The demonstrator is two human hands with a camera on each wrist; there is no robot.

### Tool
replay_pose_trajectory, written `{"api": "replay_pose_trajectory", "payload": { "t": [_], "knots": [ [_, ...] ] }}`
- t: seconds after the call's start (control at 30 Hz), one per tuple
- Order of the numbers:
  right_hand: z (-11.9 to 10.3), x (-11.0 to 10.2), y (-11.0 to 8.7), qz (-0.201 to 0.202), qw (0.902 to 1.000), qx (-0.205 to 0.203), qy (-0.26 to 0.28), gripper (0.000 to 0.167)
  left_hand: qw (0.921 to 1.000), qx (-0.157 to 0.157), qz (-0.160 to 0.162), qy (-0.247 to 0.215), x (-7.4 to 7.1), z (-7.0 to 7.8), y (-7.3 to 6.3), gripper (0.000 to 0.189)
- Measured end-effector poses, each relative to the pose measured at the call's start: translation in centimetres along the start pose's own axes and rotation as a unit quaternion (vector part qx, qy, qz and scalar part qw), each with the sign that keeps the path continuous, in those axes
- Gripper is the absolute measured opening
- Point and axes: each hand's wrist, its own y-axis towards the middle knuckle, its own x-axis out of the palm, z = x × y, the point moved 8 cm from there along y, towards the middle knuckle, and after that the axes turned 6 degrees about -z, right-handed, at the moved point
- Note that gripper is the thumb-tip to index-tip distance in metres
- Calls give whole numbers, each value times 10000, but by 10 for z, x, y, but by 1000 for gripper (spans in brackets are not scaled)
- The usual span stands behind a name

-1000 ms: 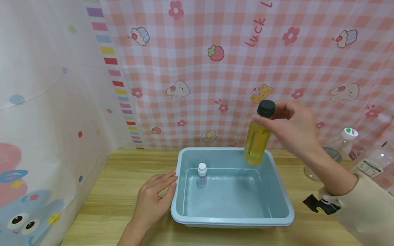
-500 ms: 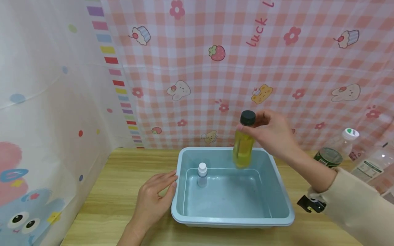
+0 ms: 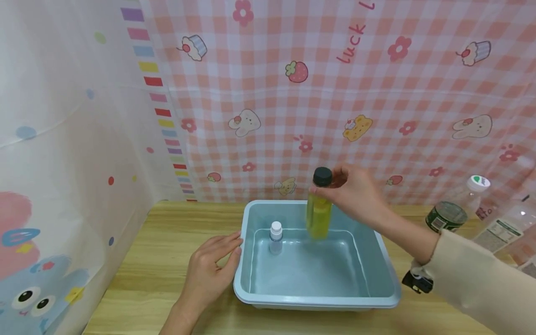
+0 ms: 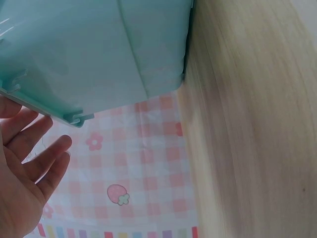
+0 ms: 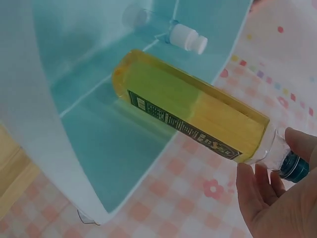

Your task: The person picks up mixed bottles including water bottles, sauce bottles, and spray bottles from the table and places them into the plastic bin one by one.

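Observation:
My right hand (image 3: 353,191) pinches the neck of a bottle of yellow liquid (image 3: 319,215), just beneath its dark cap. The bottle is nearly upright, its lower part inside the blue-grey basin (image 3: 314,300) toward the back wall. A green label shows along its side in the right wrist view. Inside the basin at the left stands a small clear bottle with a white cap (image 3: 276,237). My left hand (image 3: 213,267) rests against the basin's left rim. In the left wrist view its fingers (image 4: 29,139) are loosely extended, the upper ones at the rim's underside.
The basin stands on a wooden table (image 3: 167,242). To the right are a clear bottle with a white lid and green label (image 3: 448,214) and another clear bottle (image 3: 502,230). A pink checked cloth (image 3: 268,93) hangs behind, a white printed cloth (image 3: 75,139) at the left.
My right hand has moved left and down with the bottle of yellow liquid, from over the basin's back right corner into the basin. The left hand has stayed at the rim.

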Motion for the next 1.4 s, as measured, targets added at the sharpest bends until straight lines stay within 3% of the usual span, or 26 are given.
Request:
{"api": "replay_pose_trajectory", "payload": {
  "t": [0.27, 0.67, 0.87, 1.23, 1.4],
  "knots": [
    [4, 18, -3, -150, 9995, -96, -257, 33, 10000, 29, 28, -15, -1, 2, 1, 21],
    [10, 48, -4, -469, 9985, -155, -231, 29, 10000, 2, 7, 31, -2, 1, 1, 20],
    [14, 54, -6, -678, 9974, -70, -244, 24, 10000, -63, -59, -22, -1, -1, 1, 19],
    [14, 63, -6, -865, 9956, -284, -234, 24, 10000, -19, 2, -10, -1, -1, 0, 20],
    [13, 64, -7, -824, 9956, -374, -247, 25, 9997, 191, 160, 68, -2, 2, 1, 23]
  ]
}}
